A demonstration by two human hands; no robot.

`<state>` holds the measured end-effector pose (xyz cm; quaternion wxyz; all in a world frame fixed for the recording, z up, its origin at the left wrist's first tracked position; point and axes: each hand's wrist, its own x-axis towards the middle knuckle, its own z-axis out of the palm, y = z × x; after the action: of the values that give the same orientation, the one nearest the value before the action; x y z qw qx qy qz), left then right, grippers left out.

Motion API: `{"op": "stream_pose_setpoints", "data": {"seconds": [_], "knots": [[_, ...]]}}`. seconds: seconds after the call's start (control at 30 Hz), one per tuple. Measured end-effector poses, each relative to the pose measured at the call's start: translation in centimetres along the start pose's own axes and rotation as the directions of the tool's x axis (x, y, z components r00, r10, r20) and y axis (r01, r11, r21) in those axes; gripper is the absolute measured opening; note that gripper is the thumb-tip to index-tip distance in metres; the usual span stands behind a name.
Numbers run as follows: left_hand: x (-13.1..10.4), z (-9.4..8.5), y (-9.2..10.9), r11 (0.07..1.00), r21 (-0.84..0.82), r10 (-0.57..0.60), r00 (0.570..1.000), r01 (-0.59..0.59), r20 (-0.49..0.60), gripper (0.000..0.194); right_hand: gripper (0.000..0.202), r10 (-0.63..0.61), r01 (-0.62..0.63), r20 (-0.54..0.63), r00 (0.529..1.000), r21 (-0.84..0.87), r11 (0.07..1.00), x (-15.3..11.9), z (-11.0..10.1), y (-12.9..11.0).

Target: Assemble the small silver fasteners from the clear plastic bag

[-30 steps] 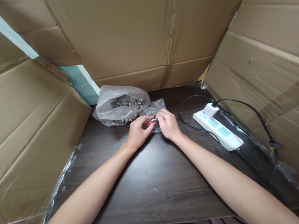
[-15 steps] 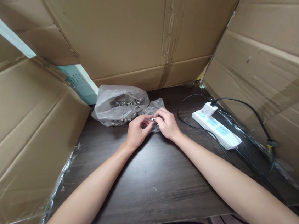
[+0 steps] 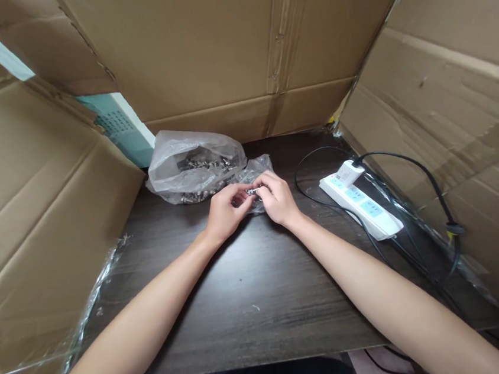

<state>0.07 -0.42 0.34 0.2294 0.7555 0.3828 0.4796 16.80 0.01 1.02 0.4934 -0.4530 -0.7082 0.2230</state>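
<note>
Near the middle of the dark table, my left hand (image 3: 229, 210) and my right hand (image 3: 276, 198) meet at the fingertips. Between them is a small shiny metal part (image 3: 251, 191), pinched by the fingers of both hands; its exact shape is too small to tell. Just behind my left hand lies a large clear plastic bag (image 3: 196, 151), open towards me, with many small metal pieces (image 3: 205, 165) inside. A smaller crumpled clear bag (image 3: 261, 163) lies under and behind my hands, partly covered by them.
A white power strip (image 3: 367, 207) with a white plug (image 3: 350, 173) sits on the right of the dark table (image 3: 245, 312). Black cables (image 3: 427, 177) loop around it. Cardboard walls (image 3: 199, 49) stand at the back and both sides. A pale green box (image 3: 121, 129) shows behind the left corner.
The whole view has shifted slightly, so the table's contents appear a little higher. Both hands stay together around the metal part, which has turned a little.
</note>
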Motion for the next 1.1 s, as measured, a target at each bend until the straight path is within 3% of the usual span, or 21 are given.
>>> {"op": "stream_pose_setpoints", "data": {"seconds": [0.27,0.47,0.77,1.1], "knots": [[-0.04,0.02,-0.04,1.0,0.001,-0.015,1.0,0.015,0.005,0.017,0.019,0.009,-0.009,0.038,0.999,0.016,1.0,0.04,0.09,0.04],[-0.02,0.15,0.06,1.0,-0.013,-0.013,1.0,0.013,0.004,0.017,0.018,0.013,-0.014,-0.017,1.0,-0.027,1.0,-0.01,0.04,-0.09],[0.01,0.05,-0.05,0.999,0.013,-0.046,0.999,0.046,0.002,0.015,0.019,-0.019,0.019,0.048,0.999,-0.005,1.0,0.06,-0.01,-0.05],[-0.01,0.16,-0.29,1.0,0.007,-0.012,1.0,0.012,-0.005,0.018,0.013,0.001,0.008,0.081,0.997,-0.107,0.994,-0.05,0.36,0.35]]}}
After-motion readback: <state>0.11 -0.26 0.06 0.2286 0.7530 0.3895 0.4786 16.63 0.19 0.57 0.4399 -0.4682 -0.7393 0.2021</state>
